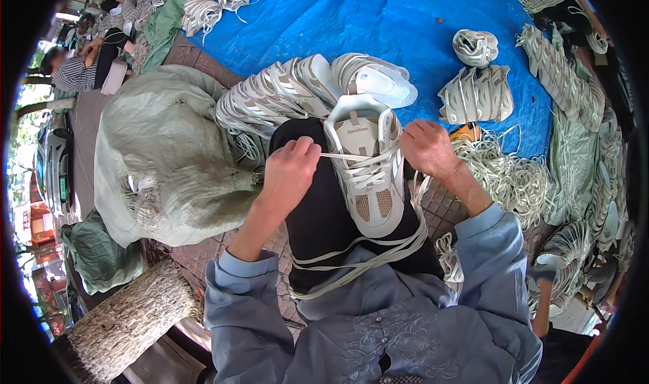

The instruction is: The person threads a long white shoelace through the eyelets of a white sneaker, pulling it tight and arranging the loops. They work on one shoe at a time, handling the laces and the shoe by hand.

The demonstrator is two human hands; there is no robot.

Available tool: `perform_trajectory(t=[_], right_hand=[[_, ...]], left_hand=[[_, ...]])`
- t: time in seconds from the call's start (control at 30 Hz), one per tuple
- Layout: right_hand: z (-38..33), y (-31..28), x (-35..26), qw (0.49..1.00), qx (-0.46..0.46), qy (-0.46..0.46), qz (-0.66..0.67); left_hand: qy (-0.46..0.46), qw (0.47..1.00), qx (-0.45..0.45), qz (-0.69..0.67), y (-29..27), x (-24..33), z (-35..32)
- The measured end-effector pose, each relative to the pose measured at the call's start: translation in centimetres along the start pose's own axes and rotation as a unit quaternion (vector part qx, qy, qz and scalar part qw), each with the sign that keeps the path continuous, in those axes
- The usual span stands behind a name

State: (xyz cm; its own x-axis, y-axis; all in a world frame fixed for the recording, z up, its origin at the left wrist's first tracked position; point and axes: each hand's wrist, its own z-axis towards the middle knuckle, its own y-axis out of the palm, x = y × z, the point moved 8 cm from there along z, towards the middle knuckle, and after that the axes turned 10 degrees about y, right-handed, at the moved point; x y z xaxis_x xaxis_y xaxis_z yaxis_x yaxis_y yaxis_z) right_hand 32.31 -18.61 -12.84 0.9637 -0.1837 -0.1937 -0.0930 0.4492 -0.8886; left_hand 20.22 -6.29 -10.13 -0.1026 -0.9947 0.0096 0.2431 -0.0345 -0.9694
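Note:
A white and beige sneaker rests on my dark-trousered lap, its toe toward me and its tongue standing up. White lace criss-crosses its lower eyelets. To the left of the shoe, my left hand is closed on a shoelace that stretches taut to the upper eyelets. My right hand is closed beside the shoe's right edge, close to the eyelets; what its fingers pinch is hidden. Several loose laces lie across my thighs below the toe.
Nested rows of sneaker uppers lie beyond my knees at the edge of a blue tarp. A bulging woven sack stands left. At right are a heap of laces and stacked uppers. A tree trunk is lower left.

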Motion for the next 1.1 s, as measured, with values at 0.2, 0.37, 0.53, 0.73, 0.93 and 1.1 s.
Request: perform_trajectory(t=[0.2,0.37,0.53,0.73,0.93,1.1], right_hand=[[0.5,-1.8,0.4,0.999,0.027,0.000,0.036],[-0.1,0.4,4.1,0.827,-0.056,0.305,0.469],[-1.9,3.9,2.7,0.449,-0.216,0.445,0.744],[-1.7,0.2,3.1,0.477,-0.299,0.432,0.705],[-0.5,-0.5,4.6,0.307,-0.049,0.319,0.895],[-3.2,1.2,8.7,0.486,-0.024,0.410,0.771]], left_hand=[[-0.027,0.997,0.002,0.071,-2.7,-4.4,-1.8],[-0.042,0.984,-0.031,0.169,-2.8,-5.2,-2.8],[-0.198,0.962,-0.129,0.139,-2.8,-7.7,-3.7],[-0.406,0.543,0.167,-0.716,1.9,-8.1,-5.9],[-0.337,0.312,0.412,-0.787,2.8,-11.5,-8.2],[-0.416,0.337,0.508,-0.675,2.7,-18.1,-16.0]])
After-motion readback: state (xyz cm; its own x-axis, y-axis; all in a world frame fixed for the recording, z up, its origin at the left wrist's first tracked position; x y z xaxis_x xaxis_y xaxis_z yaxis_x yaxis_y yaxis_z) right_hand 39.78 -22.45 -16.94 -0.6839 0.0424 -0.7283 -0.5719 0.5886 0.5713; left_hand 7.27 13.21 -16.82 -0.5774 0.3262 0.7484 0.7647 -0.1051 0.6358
